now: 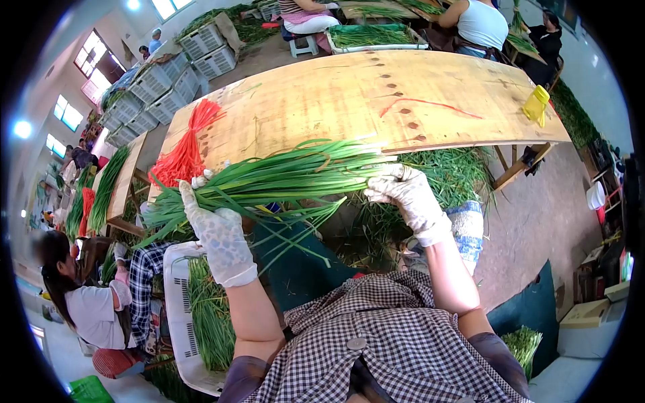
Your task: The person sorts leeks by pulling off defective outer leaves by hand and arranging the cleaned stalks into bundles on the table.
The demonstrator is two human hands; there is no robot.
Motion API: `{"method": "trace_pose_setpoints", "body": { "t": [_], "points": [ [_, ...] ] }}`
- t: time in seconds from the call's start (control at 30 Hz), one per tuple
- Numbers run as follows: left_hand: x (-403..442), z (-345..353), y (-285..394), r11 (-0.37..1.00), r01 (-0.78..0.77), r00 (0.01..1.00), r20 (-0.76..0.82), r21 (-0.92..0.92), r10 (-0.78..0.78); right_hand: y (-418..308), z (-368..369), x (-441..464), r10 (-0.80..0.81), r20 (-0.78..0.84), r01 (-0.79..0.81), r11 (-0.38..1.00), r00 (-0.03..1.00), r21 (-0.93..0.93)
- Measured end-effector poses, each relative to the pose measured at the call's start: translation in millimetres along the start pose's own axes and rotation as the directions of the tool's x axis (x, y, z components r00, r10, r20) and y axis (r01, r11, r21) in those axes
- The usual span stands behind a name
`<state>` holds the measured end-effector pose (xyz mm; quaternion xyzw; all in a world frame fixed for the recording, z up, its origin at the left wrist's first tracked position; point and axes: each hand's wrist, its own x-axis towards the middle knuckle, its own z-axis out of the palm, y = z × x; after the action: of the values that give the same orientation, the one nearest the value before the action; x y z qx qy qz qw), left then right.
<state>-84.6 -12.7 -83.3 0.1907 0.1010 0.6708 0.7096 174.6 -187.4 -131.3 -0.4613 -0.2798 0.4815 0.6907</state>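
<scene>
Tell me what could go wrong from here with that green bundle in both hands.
Loose leaves hang below the green bundle, so some could drop or catch as it moves. The red strands lie right by the left hand and might get dragged along. The bundle lies along the near edge of the table, so it may spill if the right hand loosens its grip.

Table: surface open ctr.; red strand bundle (L edge) and yellow item (R end) obstruct passage.
</scene>
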Motion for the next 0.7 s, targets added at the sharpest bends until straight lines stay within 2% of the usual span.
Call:
{"method": "trace_pose_setpoints", "body": {
  "t": [0.07,0.13,0.17,0.2,0.27,0.3,0.33,0.37,0.4,0.43,0.47,0.5,0.57,0.6,0.67,0.7],
  "points": [
    [3.3,-1.6,1.6,1.0,-0.017,1.0,0.005,0.022,0.017,0.8,0.9,-1.1,-0.001,0.02,0.0,1.0,1.0,0.011],
    [4.3,-1.2,1.9,0.998,-0.036,0.999,0.008,0.044,0.036,-2.6,4.6,-5.9,0.003,0.113,0.015,0.987,0.994,-0.158],
    [4.8,0.6,2.7,0.997,-0.046,0.999,-0.024,0.06,0.047,0.9,3.4,-7.3,-0.026,0.127,0.063,0.952,0.992,-0.299],
    [4.8,2.2,3.6,0.996,-0.055,0.997,-0.055,0.075,0.059,3.1,-2.3,-8.9,0.043,0.117,0.008,0.917,0.992,-0.399],
    [3.3,3.9,5.6,0.997,-0.045,0.999,-0.016,0.065,0.046,-4.4,-14.6,-15.5,0.01,0.144,0.09,0.733,0.99,-0.674],
    [3.4,4.3,6.9,0.998,-0.036,0.999,0.025,0.055,0.035,-4.0,-27.3,-16.7,-0.014,0.136,0.104,0.717,0.991,-0.689],
    [4.7,3.8,9.1,0.998,-0.039,0.999,0.023,0.055,0.038,12.4,-52.9,-12.0,-0.139,0.107,0.172,0.651,0.985,-0.74],
    [6.0,2.6,12.4,0.997,-0.046,0.999,0.027,0.056,0.045,19.6,-81.5,-4.3,-0.09,-0.063,-0.02,0.414,0.994,-0.91],
    [6.1,1.6,14.0,0.997,-0.053,0.998,0.031,0.055,0.051,16.8,-92.5,0.5,-0.094,-0.238,-0.225,0.133,0.967,-0.965],
    [4.6,3.2,13.4,0.997,-0.053,0.998,0.028,0.05,0.052,20.1,-96.5,-2.1,-0.095,-0.237,-0.224,0.127,0.967,-0.966],
    [2.9,7.7,11.5,0.996,-0.072,0.997,0.003,0.061,0.072,16.9,-90.1,-8.4,-0.256,-0.076,-0.036,0.159,0.964,-0.987],
    [-0.1,9.7,9.4,0.993,-0.088,0.996,-0.026,0.077,0.09,12.5,-80.3,-14.7,-0.408,0.075,0.153,0.162,0.91,-0.975],
    [-1.6,8.0,1.2,0.994,-0.079,0.996,-0.03,0.078,0.082,8.3,-33.3,-14.3,-0.378,0.097,0.299,0.525,0.921,-0.797],
    [-1.3,10.0,-3.5,0.994,-0.081,0.996,-0.026,0.071,0.083,10.5,-19.9,-11.2,-0.381,0.098,0.349,0.675,0.919,-0.65],
    [-6.1,12.2,-5.9,0.99,-0.109,0.994,-0.015,0.091,0.111,20.5,-6.8,-2.9,-0.189,-0.04,0.122,0.765,0.981,-0.632],
    [-5.0,9.1,-4.5,0.991,-0.113,0.994,0.021,0.071,0.112,34.6,-13.9,3.4,-0.179,0.075,0.194,0.899,0.981,-0.393]
  ]
}}
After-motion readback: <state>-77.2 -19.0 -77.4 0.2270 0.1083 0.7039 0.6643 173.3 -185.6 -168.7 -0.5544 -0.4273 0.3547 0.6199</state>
